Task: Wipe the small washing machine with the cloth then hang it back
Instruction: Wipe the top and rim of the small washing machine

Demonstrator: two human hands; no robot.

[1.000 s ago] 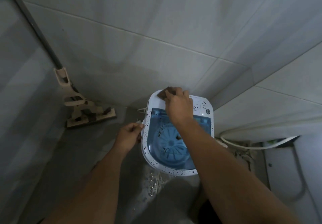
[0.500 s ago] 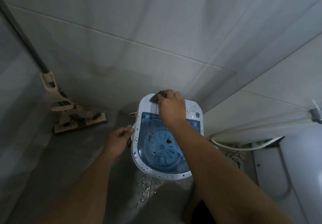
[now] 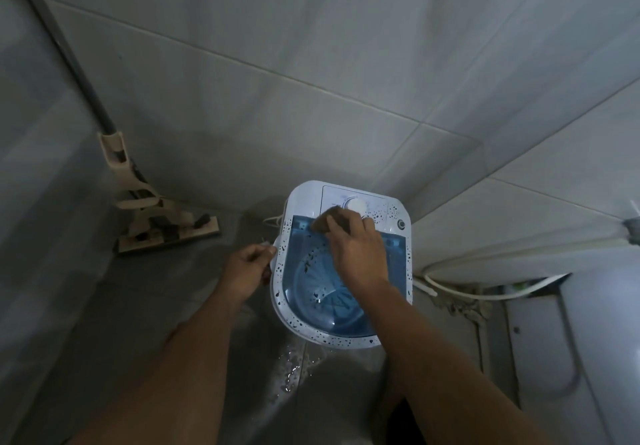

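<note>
A small white washing machine (image 3: 343,264) with dark speckles round its rim and a translucent blue lid stands on the wet grey tiled floor (image 3: 145,309), close to the corner of the grey tiled walls (image 3: 311,64). Seen from above, its long axis runs from its rounded near end away to the far end, where a white control panel with a round white dial (image 3: 356,205) lies nearest the wall. The right hand (image 3: 360,254) reaches over the blue lid with its fingers (image 3: 341,228) curled down onto a small dark brown cloth (image 3: 329,221), pressing it against the machine's top where the far edge of the lid meets the control panel, just left of the dial. The cloth is bunched under the fingertips, and its far and left edges stick out beyond them. Whether the thumb is tucked beneath it cannot be told. The left hand (image 3: 247,266) is at the machine's left side, fingers curled in a grip on a white part at its rim there. A beige flat mop (image 3: 162,216) with a grey pole leans in the left corner, its head on the floor. A white hose (image 3: 485,292) curves along the base of the right wall, and water drops glint on the floor in front of the machine.
</note>
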